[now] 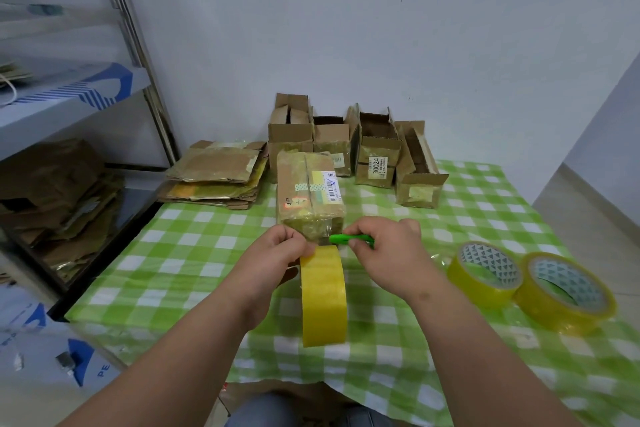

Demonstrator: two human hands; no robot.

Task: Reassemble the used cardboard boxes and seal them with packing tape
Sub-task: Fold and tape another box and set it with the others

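The left hand (pixel 287 246) grips the yellow tape roll (pixel 323 298), held on edge with its glossy band running toward the box. The right hand (pixel 384 246) pinches a green cutter (pixel 353 239), long axis crosswise, just beyond the roll's top. The blade appears to meet a clear tape strip, though glare obscures it. The taped cardboard box (pixel 310 192) lies directly ahead on the checked tablecloth (pixel 173 264), long axis pointing away. Open boxes (pixel 377 153) stand behind.
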